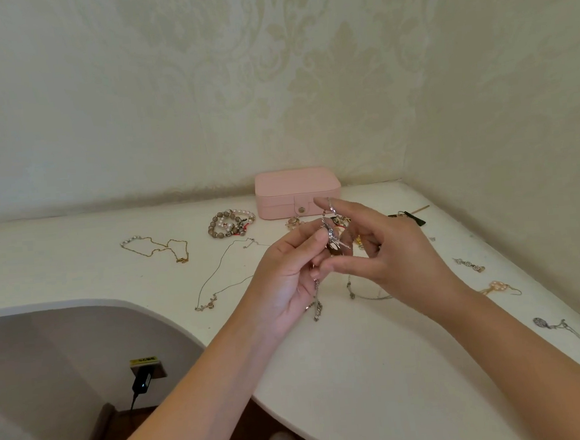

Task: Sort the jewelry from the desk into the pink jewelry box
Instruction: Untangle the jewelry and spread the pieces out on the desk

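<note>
The pink jewelry box point(290, 189) stands closed against the back wall, its snap tab fastened. In front of it, above the desk, my left hand point(285, 275) pinches a silver chain with a dark pendant point(333, 242); its lower end dangles below my palm. My right hand point(383, 247) pinches the same chain higher up, index finger raised with the chain draped over it. On the white desk point(325, 354) lie a pile of beaded and pearl bracelets point(230, 223), a gold chain with pearls point(156, 246) and a thin necklace point(217, 283).
More jewelry lies along the right side: an earring point(470, 265), a peach pearl earring point(499, 287), a silver necklace point(564, 331) near the right edge, and a black-and-gold piece point(408, 215). The desk has a curved cut-out at front left, with a wall plug point(142, 381) below.
</note>
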Demonstrator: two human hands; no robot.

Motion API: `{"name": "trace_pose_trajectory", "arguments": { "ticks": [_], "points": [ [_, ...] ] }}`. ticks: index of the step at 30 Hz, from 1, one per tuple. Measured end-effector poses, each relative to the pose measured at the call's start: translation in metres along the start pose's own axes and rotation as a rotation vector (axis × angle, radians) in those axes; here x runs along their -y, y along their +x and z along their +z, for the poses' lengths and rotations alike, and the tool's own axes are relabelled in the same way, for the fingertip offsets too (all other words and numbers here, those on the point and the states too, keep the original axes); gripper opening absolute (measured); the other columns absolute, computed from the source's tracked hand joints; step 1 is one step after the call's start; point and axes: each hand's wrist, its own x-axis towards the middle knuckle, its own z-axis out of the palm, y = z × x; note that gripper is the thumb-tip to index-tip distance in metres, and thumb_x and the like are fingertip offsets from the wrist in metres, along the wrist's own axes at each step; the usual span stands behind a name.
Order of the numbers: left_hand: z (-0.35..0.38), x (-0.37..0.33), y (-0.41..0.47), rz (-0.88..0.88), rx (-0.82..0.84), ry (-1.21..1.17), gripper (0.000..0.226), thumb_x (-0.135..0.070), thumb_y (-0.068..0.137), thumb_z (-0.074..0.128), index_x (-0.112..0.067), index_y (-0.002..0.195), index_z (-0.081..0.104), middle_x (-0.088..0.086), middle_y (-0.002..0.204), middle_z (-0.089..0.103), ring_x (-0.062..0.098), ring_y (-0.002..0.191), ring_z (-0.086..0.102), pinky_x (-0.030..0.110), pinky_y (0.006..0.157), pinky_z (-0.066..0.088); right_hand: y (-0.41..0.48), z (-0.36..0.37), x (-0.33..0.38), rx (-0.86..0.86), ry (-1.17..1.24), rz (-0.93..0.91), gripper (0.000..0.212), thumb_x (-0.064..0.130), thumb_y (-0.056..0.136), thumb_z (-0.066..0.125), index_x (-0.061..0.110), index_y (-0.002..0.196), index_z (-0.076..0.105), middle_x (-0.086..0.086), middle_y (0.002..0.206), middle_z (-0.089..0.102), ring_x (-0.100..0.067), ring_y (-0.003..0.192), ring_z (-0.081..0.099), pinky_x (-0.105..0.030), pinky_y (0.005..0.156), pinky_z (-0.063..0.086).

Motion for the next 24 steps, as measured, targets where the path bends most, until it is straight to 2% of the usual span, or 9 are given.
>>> {"name": "trace_pose_trajectory", "arguments": {
  "ticks": [3, 5, 7, 9, 12, 14, 16, 19, 24],
  "points": [
    [-0.001, 0.000, 0.001, 0.004, -0.009, 0.006, 0.014, -0.004, 0.071, 0.060, -0.005, 0.081, 0.070, 0.003, 0.064, 0.061, 0.004, 0.044, 0.042, 0.013, 0.039, 0.033, 0.000, -0.001, 0.002, -0.016, -0.042, -0.002, 0.063, 0.033, 0.074, 0.074, 0.046, 0.127, 0.044, 0.029, 0.061, 0.051, -0.011, 0.046, 0.027, -0.011, 0.049, 0.026],
    [-0.002, 0.000, 0.002, 0.009, -0.023, 0.003, 0.015, -0.004, 0.071, 0.060, -0.005, 0.084, 0.067, 0.003, 0.066, 0.057, 0.004, 0.045, 0.043, 0.013, 0.040, 0.034, -0.001, -0.002, 0.000, -0.031, -0.017, 0.009, 0.062, 0.027, 0.076, 0.075, 0.047, 0.127, 0.046, 0.026, 0.069, 0.057, -0.010, 0.046, 0.025, -0.011, 0.049, 0.026],
    [-0.003, 0.000, 0.001, 0.011, -0.041, 0.009, 0.015, -0.005, 0.071, 0.061, -0.006, 0.085, 0.064, 0.002, 0.069, 0.055, 0.004, 0.047, 0.044, 0.013, 0.040, 0.034, 0.000, -0.003, -0.001, -0.042, 0.071, 0.037, 0.061, 0.019, 0.078, 0.074, 0.048, 0.125, 0.050, 0.017, 0.081, 0.062, -0.010, 0.046, 0.024, -0.014, 0.050, 0.028],
    [-0.003, 0.000, 0.001, 0.009, -0.054, 0.034, 0.013, -0.007, 0.071, 0.062, -0.009, 0.084, 0.065, 0.000, 0.071, 0.058, 0.004, 0.049, 0.044, 0.013, 0.041, 0.033, 0.002, -0.006, -0.003, -0.039, 0.149, 0.066, 0.059, 0.015, 0.081, 0.072, 0.051, 0.124, 0.053, 0.009, 0.082, 0.062, -0.012, 0.047, 0.024, -0.019, 0.052, 0.031],
    [-0.003, -0.001, 0.000, -0.010, -0.042, 0.086, 0.014, -0.006, 0.076, 0.067, -0.010, 0.088, 0.063, -0.007, 0.071, 0.060, 0.004, 0.052, 0.040, 0.013, 0.042, 0.030, 0.004, -0.011, 0.000, -0.003, 0.294, 0.090, 0.056, 0.010, 0.085, 0.065, 0.048, 0.125, 0.054, -0.010, 0.075, 0.052, -0.030, 0.054, 0.031, -0.033, 0.056, 0.036],
    [-0.003, -0.001, -0.001, -0.034, -0.005, 0.093, 0.012, -0.009, 0.077, 0.064, -0.011, 0.089, 0.062, -0.010, 0.068, 0.059, 0.003, 0.052, 0.038, 0.013, 0.042, 0.028, 0.004, -0.014, 0.002, 0.053, 0.393, 0.124, 0.056, 0.004, 0.087, 0.059, 0.041, 0.129, 0.053, -0.021, 0.073, 0.038, -0.022, 0.055, 0.036, -0.021, 0.053, 0.034],
    [-0.002, -0.001, -0.004, -0.064, 0.028, 0.077, 0.012, -0.013, 0.077, 0.059, -0.011, 0.089, 0.061, -0.010, 0.066, 0.059, 0.003, 0.050, 0.036, 0.012, 0.042, 0.026, 0.005, -0.016, 0.002, 0.133, 0.532, 0.191, 0.053, 0.007, 0.086, 0.055, 0.038, 0.129, 0.054, -0.017, 0.069, 0.028, -0.010, 0.052, 0.033, -0.015, 0.047, 0.027],
    [0.000, -0.002, -0.006, -0.109, 0.066, 0.052, 0.012, -0.012, 0.077, 0.059, -0.010, 0.089, 0.060, -0.007, 0.068, 0.061, 0.003, 0.048, 0.036, 0.012, 0.040, 0.028, 0.006, -0.020, -0.004, 0.215, 0.770, 0.275, 0.048, 0.014, 0.084, 0.050, 0.033, 0.127, 0.058, 0.004, 0.055, 0.030, -0.008, 0.047, 0.021, -0.020, 0.045, 0.017],
    [0.001, -0.001, -0.007, -0.124, 0.079, 0.061, 0.014, -0.009, 0.076, 0.061, -0.015, 0.073, 0.073, -0.001, 0.074, 0.065, 0.004, 0.046, 0.035, 0.012, 0.038, 0.025, 0.006, -0.021, -0.010, 0.236, 0.923, 0.316, 0.047, 0.014, 0.084, 0.048, 0.028, 0.128, 0.058, 0.004, 0.054, 0.028, -0.008, 0.046, 0.014, -0.019, 0.043, 0.017]
  ]
}}
